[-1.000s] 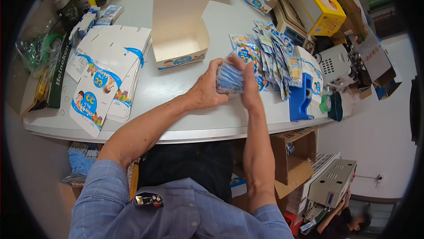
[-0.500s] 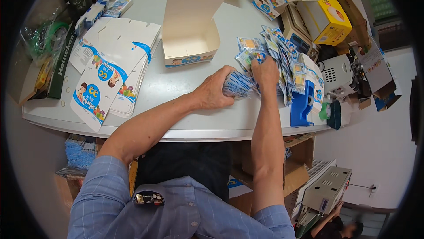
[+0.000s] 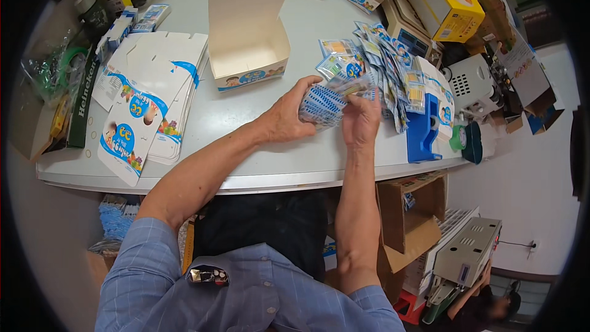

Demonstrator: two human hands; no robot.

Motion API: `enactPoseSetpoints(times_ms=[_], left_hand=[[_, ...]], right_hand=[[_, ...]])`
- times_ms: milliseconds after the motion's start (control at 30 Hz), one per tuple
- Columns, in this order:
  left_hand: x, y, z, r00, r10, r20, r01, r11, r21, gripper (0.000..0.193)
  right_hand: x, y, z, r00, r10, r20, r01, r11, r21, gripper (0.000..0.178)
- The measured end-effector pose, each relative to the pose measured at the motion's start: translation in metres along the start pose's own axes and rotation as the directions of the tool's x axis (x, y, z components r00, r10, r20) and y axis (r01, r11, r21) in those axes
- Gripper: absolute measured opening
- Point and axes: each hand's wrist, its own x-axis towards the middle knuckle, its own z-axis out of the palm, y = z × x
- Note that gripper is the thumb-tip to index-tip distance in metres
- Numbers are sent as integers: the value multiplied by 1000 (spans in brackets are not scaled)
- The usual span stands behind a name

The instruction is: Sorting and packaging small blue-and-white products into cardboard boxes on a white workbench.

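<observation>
In the head view, the work stands partway, by the look of things: one open box [image 3: 253,78] is set up on the counter [image 3: 295,167], its lid raised and its pale inside showing, while the sachets are in the hands or lying loose. A bundle [image 3: 321,106] is gathered, just right of and nearer the person than the box; a sizeable pile [image 3: 391,77] lies unbundled beyond the right hand [image 3: 361,122], and flat cartons [image 3: 150,80] lie unfolded at the left.

The left hand [image 3: 286,114] has its grip closed around the bundle's left side, thumb nearest the body, forearm slanting in across the counter. The right forearm comes nearly straight up, wrist bent slightly, its grip pinching a sachet [image 3: 367,89] at the bundle's right end (one or several, the overlap makes it hard to say).
</observation>
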Motion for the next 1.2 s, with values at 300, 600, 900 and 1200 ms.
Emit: enactPoseSetpoints(times_ms=[300,600,900,1200], left_hand=[[-1,-8,5,990,136,-37,-117,940,321,99],[-2,-12,3,996,86,-20,-80,977,200,102],[2,-4,6,997,11,-74,1,988,157,77],[3,-3,6,990,125,-62,-106,964,244,67]], right_hand=[[-14,3,17,979,146,145,-130,985,-117,56],[-12,-8,27,894,376,244,-158,774,-614,66],[82,-42,-18,929,39,369,365,78,-928,43],[112,-69,-17,736,245,632,677,-224,-701,25]])
